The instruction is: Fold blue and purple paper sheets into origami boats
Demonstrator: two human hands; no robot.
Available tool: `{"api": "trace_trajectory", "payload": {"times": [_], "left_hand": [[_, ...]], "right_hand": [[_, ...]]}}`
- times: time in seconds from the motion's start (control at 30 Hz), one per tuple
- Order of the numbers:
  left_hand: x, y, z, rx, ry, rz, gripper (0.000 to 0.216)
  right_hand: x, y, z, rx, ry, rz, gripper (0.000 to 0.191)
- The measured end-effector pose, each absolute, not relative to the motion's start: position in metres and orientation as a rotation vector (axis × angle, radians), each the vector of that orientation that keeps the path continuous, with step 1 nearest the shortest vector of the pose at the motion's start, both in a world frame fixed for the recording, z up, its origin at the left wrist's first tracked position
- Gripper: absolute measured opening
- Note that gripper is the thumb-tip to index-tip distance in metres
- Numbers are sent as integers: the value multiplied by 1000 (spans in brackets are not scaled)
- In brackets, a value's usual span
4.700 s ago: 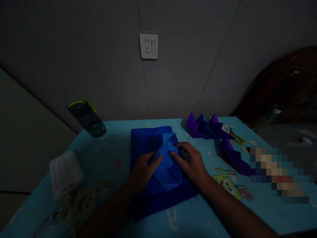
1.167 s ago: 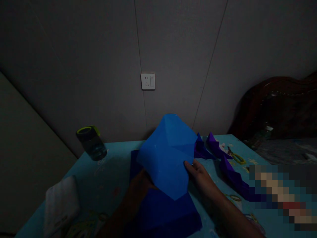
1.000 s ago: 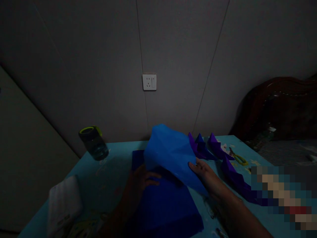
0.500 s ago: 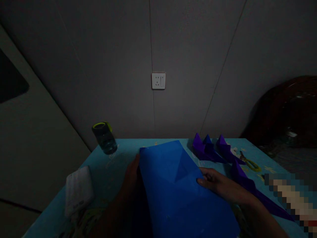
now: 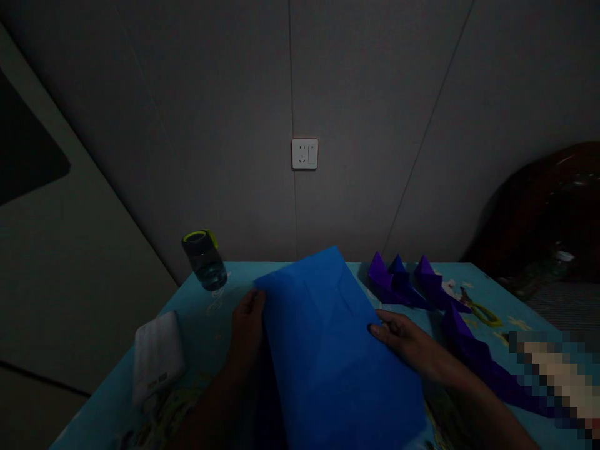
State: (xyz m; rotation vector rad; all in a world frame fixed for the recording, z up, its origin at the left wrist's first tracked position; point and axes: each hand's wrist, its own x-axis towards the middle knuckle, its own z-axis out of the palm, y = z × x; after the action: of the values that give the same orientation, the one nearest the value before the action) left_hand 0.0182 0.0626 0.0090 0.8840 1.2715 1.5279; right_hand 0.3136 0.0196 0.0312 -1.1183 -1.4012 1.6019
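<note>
A large sheet of blue paper (image 5: 337, 350) with faint creases is held up, tilted, above the near middle of the table. My left hand (image 5: 248, 322) grips its left edge near the upper left corner, fingers partly behind the sheet. On the right edge, my right hand (image 5: 398, 337) pinches the paper between thumb and fingers. Several folded paper boats, among them a purple one (image 5: 382, 281) and a longer purple one (image 5: 482, 356), stand on the table to the right of the sheet. The paper hides the table beneath it.
A dark bottle with a yellow-green rim (image 5: 206, 262) stands at the back left. Nearer lies a white box-like pack (image 5: 158, 356). Scissors with yellow handles (image 5: 485, 314) rest at the right on the blue patterned table (image 5: 210, 319). A wall with a socket (image 5: 305, 154) rises behind.
The blue sheet's top edge has risen a little and its lower right corner has swung left. My left hand has come up further into view on the left edge. The view has shifted slightly.
</note>
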Motion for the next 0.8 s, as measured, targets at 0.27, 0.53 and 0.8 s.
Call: {"api": "trace_trajectory", "payload": {"times": [0.27, 0.53, 0.8], "left_hand": [[33, 51, 4, 926, 996, 1046, 52], [32, 48, 3, 1041, 1103, 1076, 49], [28, 57, -10, 983, 1277, 1373, 44]], "right_hand": [[314, 31, 19, -1157, -1188, 1330, 46], [314, 33, 23, -1250, -1161, 1148, 48], [310, 26, 22, -1244, -1475, 1345, 43]]}}
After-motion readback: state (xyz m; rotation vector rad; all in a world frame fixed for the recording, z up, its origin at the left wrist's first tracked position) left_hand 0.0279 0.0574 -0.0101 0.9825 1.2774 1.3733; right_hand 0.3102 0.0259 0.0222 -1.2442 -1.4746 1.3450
